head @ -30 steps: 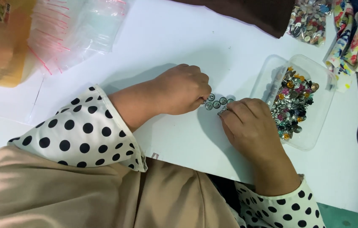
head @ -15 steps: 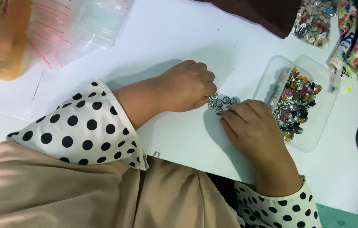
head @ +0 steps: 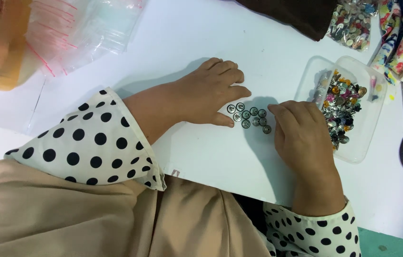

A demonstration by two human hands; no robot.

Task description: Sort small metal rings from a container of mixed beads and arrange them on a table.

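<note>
Bright, even light falls from above onto the white table (head: 173, 43), and the left hand (head: 208, 95) casts only a soft grey shadow up and to the left. The clear plastic bags (head: 87, 33) at the top left look smeared and milky (glare, plus some blur). The middle of the picture is sharp.
</note>
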